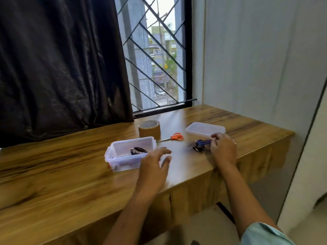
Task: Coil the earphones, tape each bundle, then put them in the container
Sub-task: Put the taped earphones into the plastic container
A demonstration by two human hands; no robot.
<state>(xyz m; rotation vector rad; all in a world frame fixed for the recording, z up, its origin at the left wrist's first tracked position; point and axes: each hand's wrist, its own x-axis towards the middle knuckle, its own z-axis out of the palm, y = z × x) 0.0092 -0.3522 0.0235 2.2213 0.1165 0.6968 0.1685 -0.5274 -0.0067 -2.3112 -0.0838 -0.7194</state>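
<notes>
Two bundles of earphones show in the head view. The blue earphones (201,143) are a loose tangle of thin, glossy cord with a small dark piece at the lower left. They lie on the bench (70,165) near its front edge, toward the right end. The right hand (223,147) has its fingertips curled onto the bundle's right end, pinching the cord. The dark earphones (138,150) are a small black coil with a blue tinge, lying inside the container (113,148).

That container is a clear, rounded plastic box with a lipped rim, set mid-bench. The left hand (155,160) hovers just beside its right wall, fingers spread and relaxed, holding nothing; it is slightly blurred.

The lid (205,129), flat and frosted with rounded corners, lies behind the right hand. Orange-handled scissors (174,137) with thin metal blades lie between lid and container. A brown tape (149,129) roll lies flat toward the back edge. The bench is glossy wood-grain laminate. Behind it hang a dark, shiny curtain (58,64) and a barred window (159,55).
</notes>
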